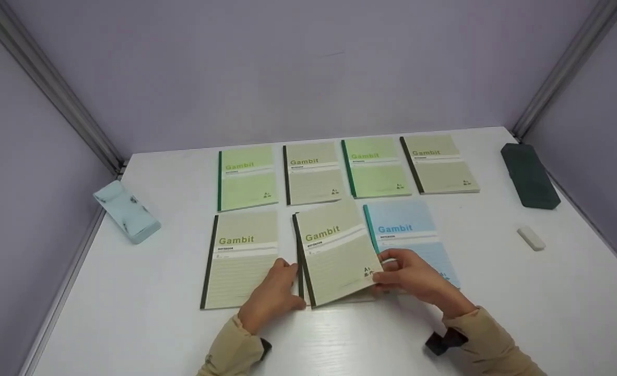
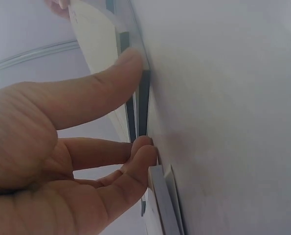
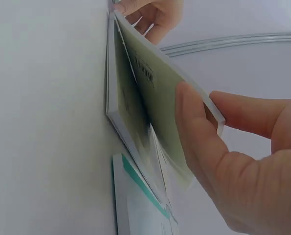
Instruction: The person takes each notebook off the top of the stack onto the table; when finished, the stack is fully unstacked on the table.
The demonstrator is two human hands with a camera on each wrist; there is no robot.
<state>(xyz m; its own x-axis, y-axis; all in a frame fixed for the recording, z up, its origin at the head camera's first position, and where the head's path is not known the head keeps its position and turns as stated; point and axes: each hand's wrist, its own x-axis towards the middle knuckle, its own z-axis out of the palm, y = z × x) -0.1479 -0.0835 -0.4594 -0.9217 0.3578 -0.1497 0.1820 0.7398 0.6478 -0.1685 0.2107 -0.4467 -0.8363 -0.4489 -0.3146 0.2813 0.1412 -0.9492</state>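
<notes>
A beige Gambit notebook (image 1: 334, 256) lies tilted over another notebook (image 3: 125, 95), its right side raised and its dark spine low. My right hand (image 1: 413, 277) pinches its lower right corner between thumb and fingers. The right wrist view shows the raised notebook's back cover with a barcode and a wedge-shaped gap below it. My left hand (image 1: 272, 292) is at the spine side, its thumb (image 2: 128, 63) by the lower spine corners and its fingertips low along the spines. Left of it lies a beige notebook (image 1: 243, 271); a blue notebook (image 1: 405, 224) lies partly behind my right hand.
Along the back lie two green notebooks (image 1: 247, 183) (image 1: 376, 177) and two beige ones (image 1: 313, 180) (image 1: 439, 169). A light blue case (image 1: 128, 211) lies at the left edge. At the right are a dark green case (image 1: 530, 177) and a white eraser-like block (image 1: 531, 238). Walls surround the white table (image 1: 146, 313).
</notes>
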